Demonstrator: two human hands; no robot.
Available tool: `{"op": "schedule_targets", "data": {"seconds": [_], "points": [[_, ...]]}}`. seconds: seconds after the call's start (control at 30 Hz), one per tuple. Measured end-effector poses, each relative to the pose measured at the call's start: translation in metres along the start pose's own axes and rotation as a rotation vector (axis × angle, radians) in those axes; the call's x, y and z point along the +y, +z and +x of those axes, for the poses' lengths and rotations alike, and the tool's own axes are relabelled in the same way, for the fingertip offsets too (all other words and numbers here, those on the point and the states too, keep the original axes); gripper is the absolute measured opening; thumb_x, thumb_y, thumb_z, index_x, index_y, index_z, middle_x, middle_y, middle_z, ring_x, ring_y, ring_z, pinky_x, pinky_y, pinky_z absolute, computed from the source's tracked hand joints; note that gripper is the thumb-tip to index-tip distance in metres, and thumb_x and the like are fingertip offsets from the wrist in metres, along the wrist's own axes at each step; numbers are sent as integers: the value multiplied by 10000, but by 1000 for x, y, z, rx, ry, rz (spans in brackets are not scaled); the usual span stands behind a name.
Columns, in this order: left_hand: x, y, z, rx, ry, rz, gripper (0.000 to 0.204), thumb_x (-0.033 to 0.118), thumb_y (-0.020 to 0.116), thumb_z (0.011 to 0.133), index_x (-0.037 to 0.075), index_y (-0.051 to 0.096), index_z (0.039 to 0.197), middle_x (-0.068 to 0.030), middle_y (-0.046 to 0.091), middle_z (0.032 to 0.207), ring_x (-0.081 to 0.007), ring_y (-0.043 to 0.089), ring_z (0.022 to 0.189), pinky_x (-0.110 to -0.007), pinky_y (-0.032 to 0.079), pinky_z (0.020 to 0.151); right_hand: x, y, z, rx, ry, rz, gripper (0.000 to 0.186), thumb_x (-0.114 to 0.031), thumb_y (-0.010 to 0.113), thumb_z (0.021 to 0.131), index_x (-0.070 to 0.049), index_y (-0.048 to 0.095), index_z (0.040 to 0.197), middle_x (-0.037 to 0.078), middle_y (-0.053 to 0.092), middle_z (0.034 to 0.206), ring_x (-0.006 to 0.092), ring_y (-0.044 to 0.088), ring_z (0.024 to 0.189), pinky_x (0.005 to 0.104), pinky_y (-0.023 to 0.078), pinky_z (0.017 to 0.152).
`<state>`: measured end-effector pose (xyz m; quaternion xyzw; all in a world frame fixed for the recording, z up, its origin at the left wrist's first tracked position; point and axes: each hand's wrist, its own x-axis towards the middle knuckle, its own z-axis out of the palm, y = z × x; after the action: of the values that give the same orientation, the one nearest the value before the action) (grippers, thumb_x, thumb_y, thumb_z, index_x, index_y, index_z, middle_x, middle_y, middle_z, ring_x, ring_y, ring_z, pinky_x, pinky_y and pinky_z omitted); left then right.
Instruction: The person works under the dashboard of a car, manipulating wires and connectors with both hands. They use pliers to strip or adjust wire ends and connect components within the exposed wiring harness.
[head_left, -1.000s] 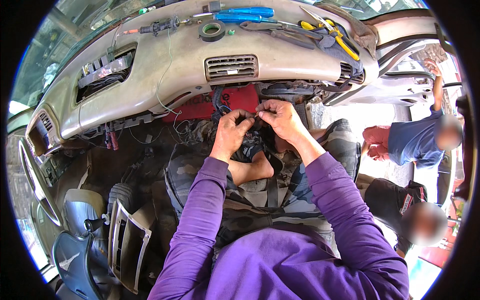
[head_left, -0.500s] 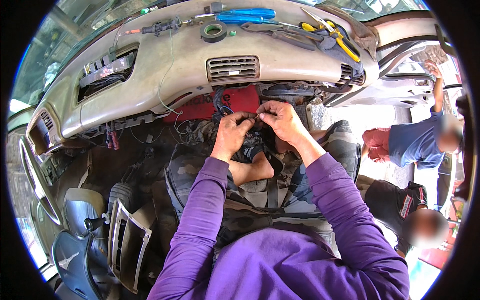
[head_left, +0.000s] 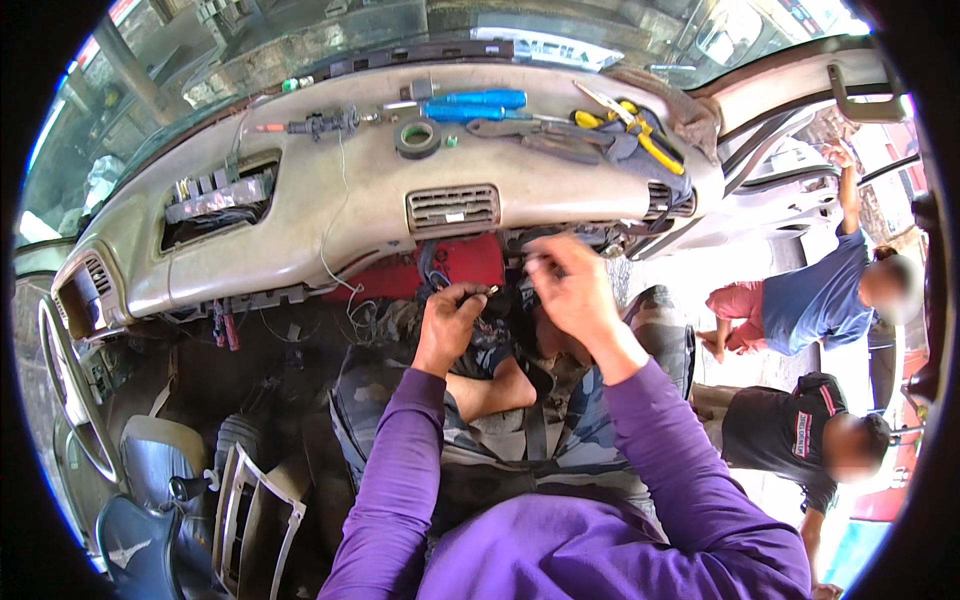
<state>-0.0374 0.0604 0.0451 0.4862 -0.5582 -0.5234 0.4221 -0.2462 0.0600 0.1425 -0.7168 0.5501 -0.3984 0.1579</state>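
My left hand (head_left: 448,322) is closed in a pinch below the dashboard's middle. A small brass-coloured piece (head_left: 492,290) shows at its fingertips; its exact kind is too small to tell. Dark wiring (head_left: 430,262) hangs from under the dashboard right behind this hand. My right hand (head_left: 578,295) is raised to the right, apart from the left one. Motion smears its curled fingers, so I cannot tell whether anything is in them. Behind both hands lies a red panel (head_left: 470,262) with dark lettering, partly covered by the wiring.
On the dashboard (head_left: 330,200) lie blue-handled screwdrivers (head_left: 475,100), a black tape roll (head_left: 417,139), yellow-handled pliers (head_left: 650,140) and dark pliers (head_left: 540,135). A thin wire (head_left: 345,190) hangs down its front. A loose trim frame (head_left: 255,510) stands at left. Two people are outside at right.
My right hand has come away from the left hand and lifted to the right. My left hand keeps its pinch, slightly lower. The view has shifted, showing more of the windshield.
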Motion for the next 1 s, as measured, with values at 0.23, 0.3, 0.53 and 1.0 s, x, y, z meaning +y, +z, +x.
{"op": "schedule_targets", "data": {"seconds": [0.23,0.3,0.53,1.0], "points": [[-1,6,1,-10,-106,-367,161,71,646,937,-18,740,1032,27,634,804,-60,512,715,-231,401,667,-9,-78,107,22,-295,-613,313,-249,749,880,-64,635,1106,103,640,1167,353,537,1192,509,430,1005],[-4,8,3,-23,-137,-428,154,69,643,937,-16,739,1023,34,621,788,-62,498,690,-230,388,646,-3,-82,128,-145,-238,-794,354,-327,725,918,-62,645,1138,123,632,1197,358,532,1235,531,419,1035],[-10,-7,-1,-21,-170,-487,152,75,638,937,-15,734,1012,31,620,783,-67,500,678,-237,394,638,-4,-78,156,-420,-224,-827,389,-341,656,968,-27,636,1198,178,593,1259,396,563,1209,545,434,1036],[-3,-8,2,-7,-179,-534,159,95,628,944,-12,711,1027,26,615,798,-72,521,697,-232,399,651,4,-13,-69,-399,229,-5,328,-294,760,913,22,686,963,149,659,902,321,613,773,417,491,735]]}}
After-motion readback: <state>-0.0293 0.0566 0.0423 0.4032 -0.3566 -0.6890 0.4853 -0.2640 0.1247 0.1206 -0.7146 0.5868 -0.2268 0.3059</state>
